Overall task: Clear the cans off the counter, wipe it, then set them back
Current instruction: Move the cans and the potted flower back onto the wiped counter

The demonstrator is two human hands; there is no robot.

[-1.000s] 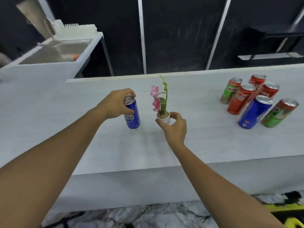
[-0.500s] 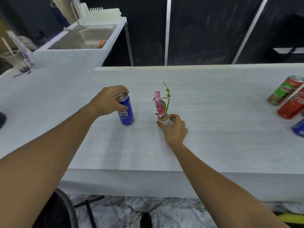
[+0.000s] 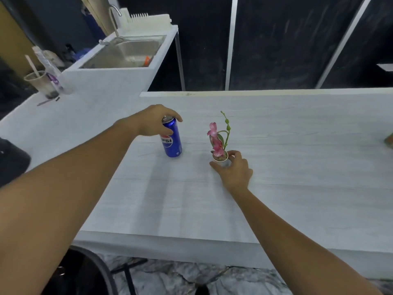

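A blue Pepsi can [image 3: 171, 141] stands upright on the white counter [image 3: 297, 167]. My left hand [image 3: 153, 121] grips its top from the left, fingers curled over the rim. To its right stands a small white pot with a pink orchid [image 3: 219, 143]. My right hand [image 3: 235, 170] holds the pot's base between thumb and fingers. A sliver of another can [image 3: 389, 140] shows at the right edge; the other cans are out of view.
A steel sink [image 3: 125, 54] with a white drying rack [image 3: 146, 20] sits on the raised counter at back left. A cup with a stick [image 3: 41, 83] and a plastic bottle stand left of it. A dark chair [image 3: 89, 273] is below the counter's front edge.
The view has swung left, so the group of cans has slid out at the right. Both hands keep their hold on the Pepsi can and the flower pot, which stand on the counter.
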